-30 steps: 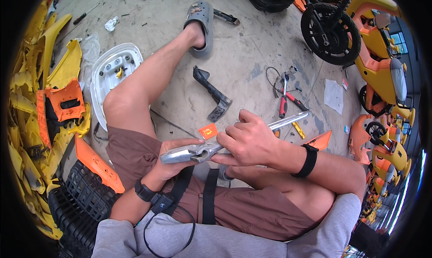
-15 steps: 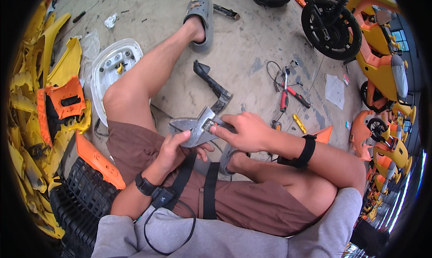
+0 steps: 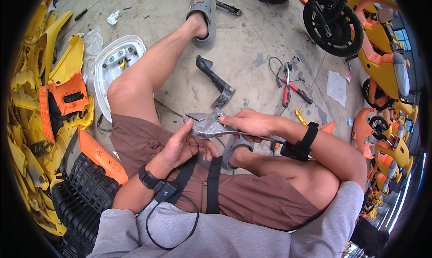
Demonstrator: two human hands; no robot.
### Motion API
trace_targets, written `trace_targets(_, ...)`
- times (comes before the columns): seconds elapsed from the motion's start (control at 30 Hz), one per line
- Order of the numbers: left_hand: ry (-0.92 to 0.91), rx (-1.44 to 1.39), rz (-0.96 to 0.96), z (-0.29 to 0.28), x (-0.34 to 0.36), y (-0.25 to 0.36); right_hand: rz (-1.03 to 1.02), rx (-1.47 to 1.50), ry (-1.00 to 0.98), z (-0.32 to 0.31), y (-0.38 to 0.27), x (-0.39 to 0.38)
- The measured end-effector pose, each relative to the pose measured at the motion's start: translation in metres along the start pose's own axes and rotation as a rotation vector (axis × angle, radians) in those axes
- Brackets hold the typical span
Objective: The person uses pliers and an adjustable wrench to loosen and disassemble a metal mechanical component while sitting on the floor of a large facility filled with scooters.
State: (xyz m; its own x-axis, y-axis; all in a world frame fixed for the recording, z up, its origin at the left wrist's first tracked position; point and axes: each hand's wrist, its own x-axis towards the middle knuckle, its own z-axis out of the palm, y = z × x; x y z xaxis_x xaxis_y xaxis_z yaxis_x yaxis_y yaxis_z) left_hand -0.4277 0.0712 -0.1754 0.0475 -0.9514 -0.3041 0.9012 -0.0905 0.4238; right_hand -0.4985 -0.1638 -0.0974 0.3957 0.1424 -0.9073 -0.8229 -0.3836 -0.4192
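Adjustable wrench (image 3: 208,127) gripped in right hand (image 3: 255,124), thumbed by spread left hand (image 3: 179,146) — beyond both, black bracket (image 3: 217,81) and red-handled tools (image 3: 286,96).

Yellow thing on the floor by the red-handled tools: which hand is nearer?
The right hand: it grips the metal tool, left of the yellow thing. The left hand, by the tool's broad head, is farther left.

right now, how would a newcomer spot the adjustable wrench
Find the brown shorts, then look just above them to the right hand. The adjustable wrench is in it, head toward the left hand. Bare gray metal and a broad head set it apart from the black angled bracket and red-handled tools on the floor.
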Motion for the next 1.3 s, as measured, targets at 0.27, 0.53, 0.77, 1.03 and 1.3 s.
trace_targets(0.27, -0.004, 0.071, 0.001, 0.003, -0.003, 0.000, 0.021, 0.023, -0.024, 0.000, -0.002, -0.003)
trace_targets(0.53, 0.066, 0.230, 0.039, 0.000, -0.006, 0.003, -0.001, 0.050, 0.055, 0.002, 0.004, 0.005)
trace_targets(0.77, 0.178, 0.198, 0.177, 0.006, -0.012, 0.007, -0.195, -0.227, 0.367, 0.006, 0.000, 0.001)
trace_targets(1.03, 0.236, 0.489, 0.330, 0.020, -0.015, 0.010, -0.371, -0.243, 0.444, 0.004, 0.004, -0.002)
trace_targets(1.3, 0.281, 0.657, 0.378, 0.024, -0.019, 0.005, -0.545, -0.132, 0.460, 0.007, 0.013, -0.001)
